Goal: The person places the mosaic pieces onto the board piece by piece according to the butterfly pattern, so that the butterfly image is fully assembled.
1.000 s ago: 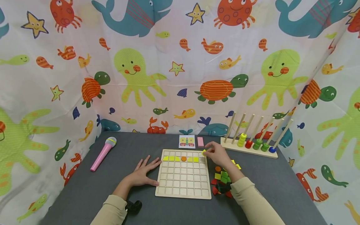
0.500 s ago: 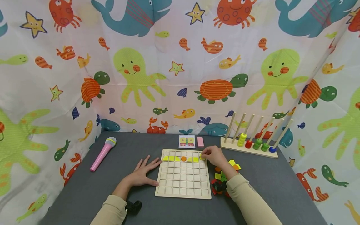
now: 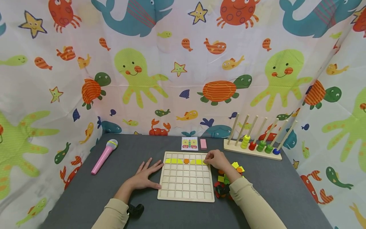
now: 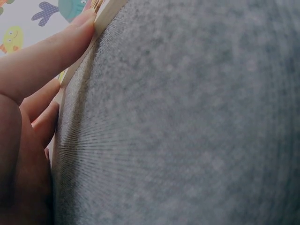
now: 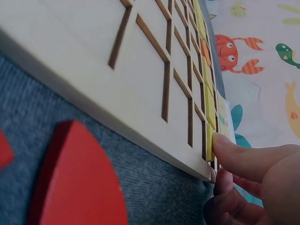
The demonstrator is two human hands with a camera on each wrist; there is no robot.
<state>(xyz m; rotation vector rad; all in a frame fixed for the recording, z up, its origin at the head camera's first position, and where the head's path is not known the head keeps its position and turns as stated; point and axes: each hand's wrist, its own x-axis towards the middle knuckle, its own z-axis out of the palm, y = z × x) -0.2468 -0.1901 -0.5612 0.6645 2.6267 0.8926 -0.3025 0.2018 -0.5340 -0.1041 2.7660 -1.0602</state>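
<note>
Pinching a yellow tile point(image 5: 209, 145), the right hand point(image 3: 216, 159) holds it at the right end of the second row down on the wooden board point(image 3: 186, 182). The left hand point(image 3: 145, 178), fingers spread, touches the board's left edge.

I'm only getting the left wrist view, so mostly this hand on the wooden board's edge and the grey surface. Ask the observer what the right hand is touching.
Observer: The right hand touches a yellow tile at the right end of the board's second row from the far edge.
Operator: What sits in the middle of that row?
Observer: An orange round piece.
Operator: Anything loose off the board that I'm missing?
Observer: Yes, loose pieces in red, green, yellow and orange lie to the board's right, partly hidden by the right arm.
</note>
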